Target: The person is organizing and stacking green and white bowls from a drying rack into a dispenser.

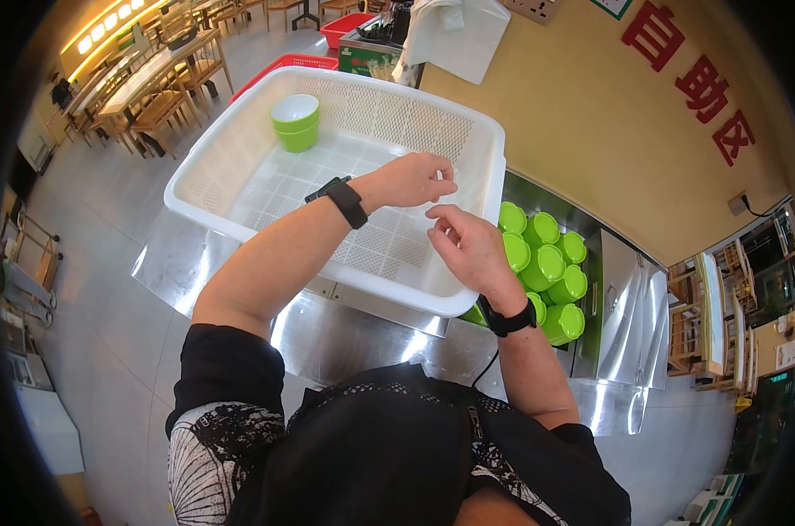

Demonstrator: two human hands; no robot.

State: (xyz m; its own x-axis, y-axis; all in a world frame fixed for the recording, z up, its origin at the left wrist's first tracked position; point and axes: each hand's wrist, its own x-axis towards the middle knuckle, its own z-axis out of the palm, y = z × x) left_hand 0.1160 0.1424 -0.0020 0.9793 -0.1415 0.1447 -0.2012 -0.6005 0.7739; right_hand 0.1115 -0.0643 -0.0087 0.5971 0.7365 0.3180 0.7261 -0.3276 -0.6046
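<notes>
My left hand (413, 181) hovers over the right part of a white perforated basket (240, 230), its fingers loosely bent and nothing visible in them. Just below and to the right, my right hand (468, 249) is above the basket's right wall, fingers curled but apart, also with nothing visible in it. The two hands do not touch. A stack of green bowls with white insides (297, 123) stands in the basket's far left corner. Several stacks of green bowls or cups (545, 265) fill a metal recess right of the basket. A small dark object (326, 188) shows behind my left wrist.
The basket rests on a shiny metal counter (362, 337). Behind it are red baskets (305, 61), a green box (367, 61) and a white plastic bag (459, 39). A tan partition (582, 114) rises at the right. Wooden tables and chairs stand farther off.
</notes>
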